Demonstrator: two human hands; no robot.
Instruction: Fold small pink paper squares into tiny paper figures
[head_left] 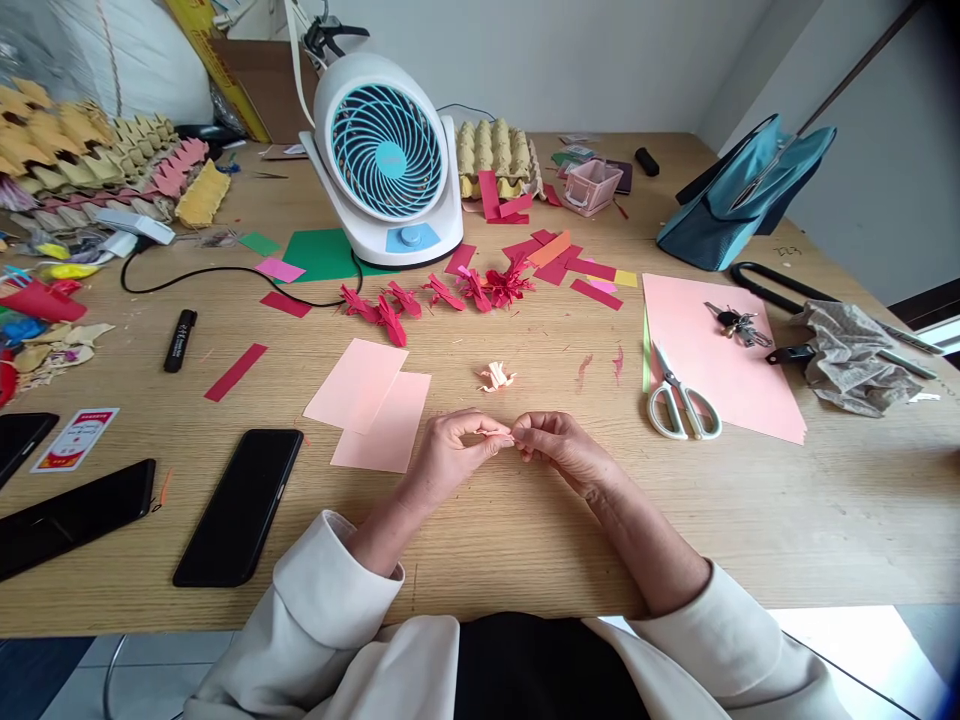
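Both hands meet over the middle of the table, pinching a small piece of pale pink paper (493,433) between the fingertips. My left hand (459,442) has its thumb and fingers closed on the piece's left side; my right hand (559,443) pinches its right end. Most of the piece is covered by the fingers. Just beyond them lies a small pale paper flower (496,377). Two light pink paper sheets (356,385) overlap to the left of my left hand. White-handled scissors (682,400) rest at the right, partly on a large pink sheet (701,320).
Crimson paper flowers (390,320) and crimson strips (592,268) lie beyond the hands. A white fan (388,150) stands at the back. Phones (238,508) and a black marker (180,341) are at left. Keys (739,325) and a blue bag (739,200) are at right.
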